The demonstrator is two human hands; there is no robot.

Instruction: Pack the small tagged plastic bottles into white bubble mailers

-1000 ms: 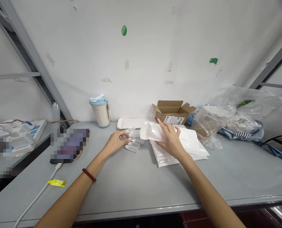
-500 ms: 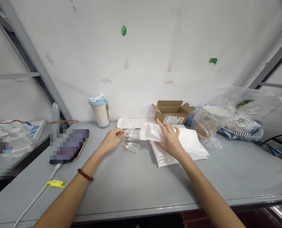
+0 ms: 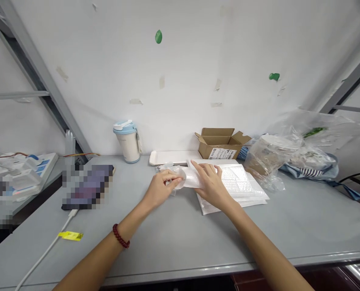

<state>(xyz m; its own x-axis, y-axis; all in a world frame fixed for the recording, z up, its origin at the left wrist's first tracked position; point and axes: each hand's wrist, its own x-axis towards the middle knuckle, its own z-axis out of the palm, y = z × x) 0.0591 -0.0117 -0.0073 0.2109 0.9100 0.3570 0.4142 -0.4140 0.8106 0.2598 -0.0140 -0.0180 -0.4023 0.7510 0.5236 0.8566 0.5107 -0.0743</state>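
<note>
My right hand (image 3: 209, 184) holds a white bubble mailer (image 3: 195, 177) by its open left end, on top of a stack of similar mailers (image 3: 237, 190) on the grey table (image 3: 174, 234). My left hand (image 3: 161, 186) is pinched at the mailer's mouth, fingers closed on a small white piece I cannot make out. Small white plastic bottles (image 3: 167, 166) lie behind my left hand, mostly hidden by it.
A blue-lidded cup (image 3: 127, 141) stands by the wall. An open cardboard box (image 3: 221, 142) and a white tray (image 3: 170, 157) sit behind the mailers. Clear plastic bags (image 3: 292, 149) pile at the right. A phone (image 3: 85, 186) on a charging cable lies at the left.
My left hand has moved right from the small bottles to the mailer's open end. The mailer has dropped lower, closer to the stack.
</note>
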